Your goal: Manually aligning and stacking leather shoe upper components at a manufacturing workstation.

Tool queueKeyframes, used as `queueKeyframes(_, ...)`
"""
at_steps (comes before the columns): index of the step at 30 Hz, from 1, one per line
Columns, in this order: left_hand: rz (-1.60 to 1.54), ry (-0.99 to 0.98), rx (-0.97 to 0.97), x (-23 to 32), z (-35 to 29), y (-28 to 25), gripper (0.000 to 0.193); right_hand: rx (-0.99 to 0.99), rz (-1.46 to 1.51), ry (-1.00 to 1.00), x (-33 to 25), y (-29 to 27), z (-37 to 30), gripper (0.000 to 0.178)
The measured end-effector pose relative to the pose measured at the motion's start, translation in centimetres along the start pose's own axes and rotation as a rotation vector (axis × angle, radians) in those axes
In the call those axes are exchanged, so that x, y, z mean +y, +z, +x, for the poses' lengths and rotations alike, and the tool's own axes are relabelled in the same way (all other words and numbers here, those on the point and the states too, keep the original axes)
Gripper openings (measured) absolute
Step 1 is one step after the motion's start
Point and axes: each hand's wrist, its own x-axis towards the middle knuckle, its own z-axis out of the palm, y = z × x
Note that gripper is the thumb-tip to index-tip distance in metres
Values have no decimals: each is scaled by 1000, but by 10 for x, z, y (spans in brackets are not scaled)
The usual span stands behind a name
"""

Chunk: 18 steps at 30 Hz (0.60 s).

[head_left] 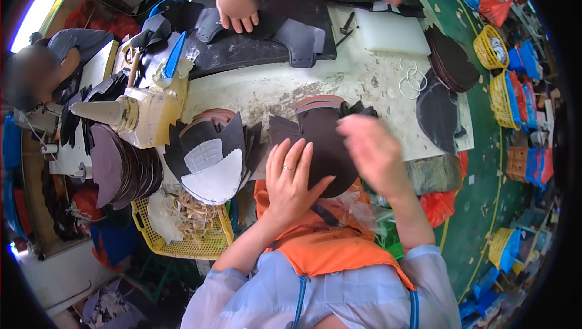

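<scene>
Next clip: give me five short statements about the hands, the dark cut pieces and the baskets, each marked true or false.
1. The left hand rests flat on the dark stack. True.
2. The right hand grips a pair of scissors. False: it is blurred, open, and holds no tool that shows.
3. A yellow basket of pale bands sits below the table edge at the left. True.
4. The left hand wears a glove. False: it is bare, with a ring.
5. Another person's hand presses on black pieces at the far side. True.
</scene>
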Motion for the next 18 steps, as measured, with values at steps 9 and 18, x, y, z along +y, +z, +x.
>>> queueKeyframes(9, -180, -170, -3, -4, -12, 1, 100, -484, -136, -40, 21, 43, 26, 65)
queueKeyframes(18, -156, -111, 107, 14, 3, -35, 84, 104, 128, 206, 87, 15, -26, 61)
